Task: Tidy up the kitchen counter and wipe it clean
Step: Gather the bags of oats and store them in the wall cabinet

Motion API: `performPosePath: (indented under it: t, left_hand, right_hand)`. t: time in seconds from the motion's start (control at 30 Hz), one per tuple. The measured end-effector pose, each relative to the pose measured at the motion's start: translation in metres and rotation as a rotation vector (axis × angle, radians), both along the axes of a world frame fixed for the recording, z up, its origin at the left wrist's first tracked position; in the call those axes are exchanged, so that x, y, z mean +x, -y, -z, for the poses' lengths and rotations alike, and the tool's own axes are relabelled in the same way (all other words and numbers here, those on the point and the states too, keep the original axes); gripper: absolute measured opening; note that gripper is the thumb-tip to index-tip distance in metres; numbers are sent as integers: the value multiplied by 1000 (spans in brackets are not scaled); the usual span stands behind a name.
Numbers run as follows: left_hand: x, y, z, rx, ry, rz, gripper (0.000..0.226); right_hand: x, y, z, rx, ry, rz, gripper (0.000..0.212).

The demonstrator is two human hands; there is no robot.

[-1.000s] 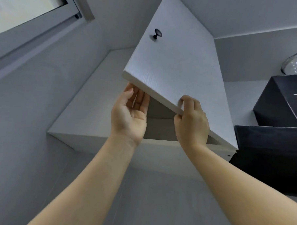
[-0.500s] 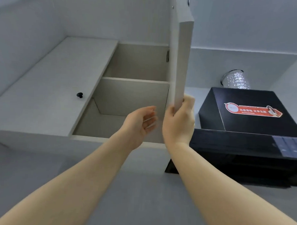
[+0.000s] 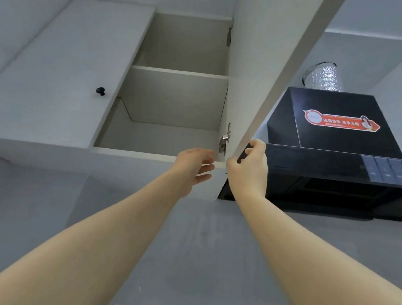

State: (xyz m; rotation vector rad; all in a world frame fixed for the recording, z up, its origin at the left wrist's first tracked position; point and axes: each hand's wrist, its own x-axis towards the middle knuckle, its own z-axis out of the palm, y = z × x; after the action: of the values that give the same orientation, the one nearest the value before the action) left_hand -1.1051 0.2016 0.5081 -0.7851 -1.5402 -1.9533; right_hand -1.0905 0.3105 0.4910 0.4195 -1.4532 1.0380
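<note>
Fingers of my right hand pinch the lower corner of the open cabinet door — left hand hovers slack, holding nothing.

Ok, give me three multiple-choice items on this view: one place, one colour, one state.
1. The range hood is on which side of the open cabinet? A left; B right; C inside it.
2. The knob on the closed door: A black; B gold; C white.
3. The right hand: A hangs free; B holds the open door; C holds a cloth.
Answers: B, the hood sits past the open door; A, the knob is dark against the pale door; B, its fingers curl round the door's lower end.
</note>
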Motion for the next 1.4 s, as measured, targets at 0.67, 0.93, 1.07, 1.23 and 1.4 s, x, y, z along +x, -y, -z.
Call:
performPosePath:
  t: [0.67,0.93,1.07,1.23,1.4]
  left_hand:
    - [-102,105,239,-539,394,-549,18]
    - [-119,145,356,-782,600,-612,20]
    - [-120,160,402,-766,671,-494,20]
    - [-124,174,444,-966,826,-420,32]
    - [-122,176,466,-1167,917,-353,61]
  right_hand:
    - [-127,84,234,304,815,-210,44]
    - [-148,115,357,515,1083,-260,38]
    - [-155,125,395,651,1203,-292,38]
    - [-163,134,426,730,1368,-322,46]
    - [-166,145,451,797,1551,-499,60]
